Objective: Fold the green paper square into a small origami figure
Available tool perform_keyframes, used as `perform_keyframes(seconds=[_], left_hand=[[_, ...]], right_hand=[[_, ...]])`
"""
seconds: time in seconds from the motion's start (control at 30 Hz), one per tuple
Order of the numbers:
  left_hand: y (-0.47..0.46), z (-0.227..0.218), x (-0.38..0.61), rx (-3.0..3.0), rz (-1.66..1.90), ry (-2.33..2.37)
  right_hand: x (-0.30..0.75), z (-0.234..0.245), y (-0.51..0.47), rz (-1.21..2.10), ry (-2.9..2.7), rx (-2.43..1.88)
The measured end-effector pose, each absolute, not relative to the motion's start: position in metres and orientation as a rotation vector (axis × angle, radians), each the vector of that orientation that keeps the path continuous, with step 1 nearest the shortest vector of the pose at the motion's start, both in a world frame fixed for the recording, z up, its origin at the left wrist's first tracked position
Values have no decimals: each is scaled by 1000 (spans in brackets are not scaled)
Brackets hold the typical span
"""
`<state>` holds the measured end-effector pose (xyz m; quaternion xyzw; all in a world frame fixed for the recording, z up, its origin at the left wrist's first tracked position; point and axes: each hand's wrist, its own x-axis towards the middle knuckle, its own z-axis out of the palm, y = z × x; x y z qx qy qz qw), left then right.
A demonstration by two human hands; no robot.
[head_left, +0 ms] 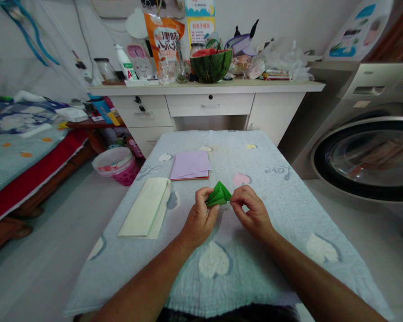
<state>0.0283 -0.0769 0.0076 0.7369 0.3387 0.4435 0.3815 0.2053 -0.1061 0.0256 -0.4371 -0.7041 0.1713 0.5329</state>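
A small piece of folded green paper (219, 195) is held above the cloth-covered table. My left hand (201, 217) grips its left side between thumb and fingers. At its right corner, my right hand (250, 209) is closed in a pinch, fingertips touching the paper's edge. Beyond my left hand lies a stack of square paper (190, 164), lilac on top with a red edge showing beneath. Left of my hands rests a folded pale cream-green sheet (144, 208). The inner folds of the green paper are partly covered by my fingers.
The table wears a light blue cloth (272, 259) with heart prints. Behind it stands a white desk (201, 89) bearing a cut watermelon (211, 66), an orange packet (163, 40) and jars. A washing machine (366, 134) is at right; a pink bin (117, 165) and bed (27, 152) are left.
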Motion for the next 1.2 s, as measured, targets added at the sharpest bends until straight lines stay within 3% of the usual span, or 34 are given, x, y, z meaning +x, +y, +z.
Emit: perform_keyframes(seconds=[0.7,1.2], left_hand=[[-71,19,26,2046,1164,786],[-71,12,28,1642,1184,817]], right_hand=[[207,19,-107,569,-1477,-1117],[207,24,-109,477,-1501,-1141]])
